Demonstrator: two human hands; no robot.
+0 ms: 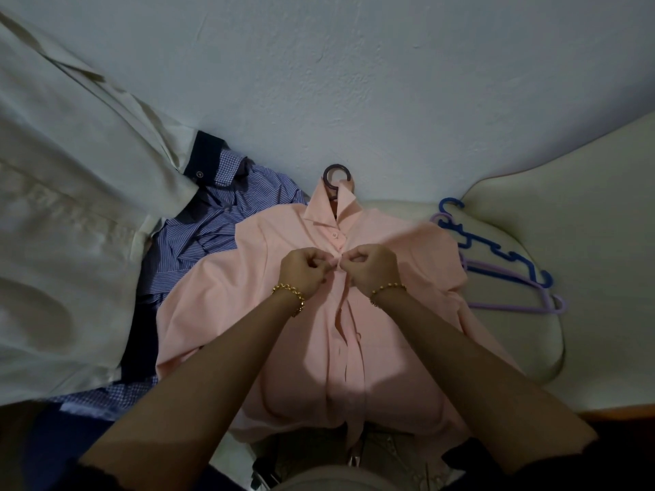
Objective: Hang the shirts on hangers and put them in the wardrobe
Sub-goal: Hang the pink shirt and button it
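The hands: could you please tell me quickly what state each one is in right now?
Left hand: closed, pinching the pink shirt at its front edge.
Right hand: closed, pinching the same shirt's opposite front edge.

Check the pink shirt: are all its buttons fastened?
No: below the left hand and right hand the front of the pink shirt hangs open.

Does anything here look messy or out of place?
The blue striped shirt lies crumpled in a heap left of the peach-pink buttoned shirt, not on a hanger. Blue and lilac plastic hangers lie tangled on the cream cushion.
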